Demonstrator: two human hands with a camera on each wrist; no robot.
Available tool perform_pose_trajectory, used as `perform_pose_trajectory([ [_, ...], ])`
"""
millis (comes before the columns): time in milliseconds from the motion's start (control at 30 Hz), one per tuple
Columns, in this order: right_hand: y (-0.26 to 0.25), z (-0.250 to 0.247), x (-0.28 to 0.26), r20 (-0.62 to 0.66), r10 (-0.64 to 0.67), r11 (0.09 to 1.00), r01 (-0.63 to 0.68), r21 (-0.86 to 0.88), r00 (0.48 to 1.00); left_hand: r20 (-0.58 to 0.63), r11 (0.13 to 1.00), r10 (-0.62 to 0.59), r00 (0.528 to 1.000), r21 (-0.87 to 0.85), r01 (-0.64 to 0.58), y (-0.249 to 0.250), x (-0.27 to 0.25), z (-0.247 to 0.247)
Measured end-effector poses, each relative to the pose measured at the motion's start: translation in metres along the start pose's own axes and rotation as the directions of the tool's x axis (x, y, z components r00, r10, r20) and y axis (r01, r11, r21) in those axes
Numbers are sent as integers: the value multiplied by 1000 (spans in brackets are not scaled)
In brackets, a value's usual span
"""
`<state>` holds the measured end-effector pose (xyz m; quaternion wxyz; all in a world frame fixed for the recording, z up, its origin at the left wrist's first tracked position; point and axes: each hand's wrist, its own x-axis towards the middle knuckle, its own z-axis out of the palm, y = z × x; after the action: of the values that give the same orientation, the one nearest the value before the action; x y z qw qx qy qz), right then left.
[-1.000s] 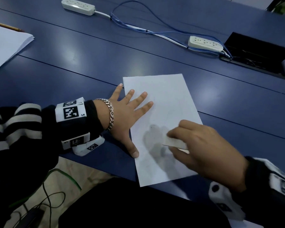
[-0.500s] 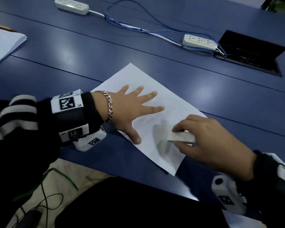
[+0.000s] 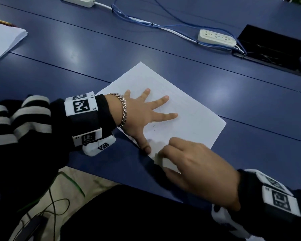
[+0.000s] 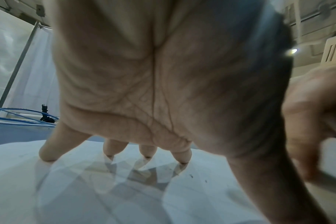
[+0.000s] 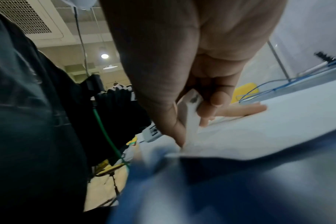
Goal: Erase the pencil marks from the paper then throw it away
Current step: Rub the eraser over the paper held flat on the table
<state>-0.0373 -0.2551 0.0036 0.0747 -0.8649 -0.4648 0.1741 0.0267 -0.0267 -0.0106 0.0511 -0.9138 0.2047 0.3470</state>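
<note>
With the left hand [image 3: 139,117] spread flat pinning the paper [image 3: 189,119] on the worktop [image 3: 163,54], the right hand's [image 3: 198,169] grip pinches the eraser [image 3: 165,161] at the near corner, where short strokes toward the edge should avoid creasing.

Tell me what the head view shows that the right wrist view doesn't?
Only the head view shows the whole paper, the left hand spread flat on it, and two power strips. Only the right wrist view shows the fingers pinching the eraser from below. Both show the right hand rubbing the eraser at the paper's near edge.
</note>
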Motion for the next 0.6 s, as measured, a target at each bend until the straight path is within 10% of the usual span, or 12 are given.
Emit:
perform_pose_trajectory([
  [600, 41, -16, 12, -178, 104, 992, -114, -47, 978, -8, 1000, -8, 1000, 11, 8, 0, -1, -1],
])
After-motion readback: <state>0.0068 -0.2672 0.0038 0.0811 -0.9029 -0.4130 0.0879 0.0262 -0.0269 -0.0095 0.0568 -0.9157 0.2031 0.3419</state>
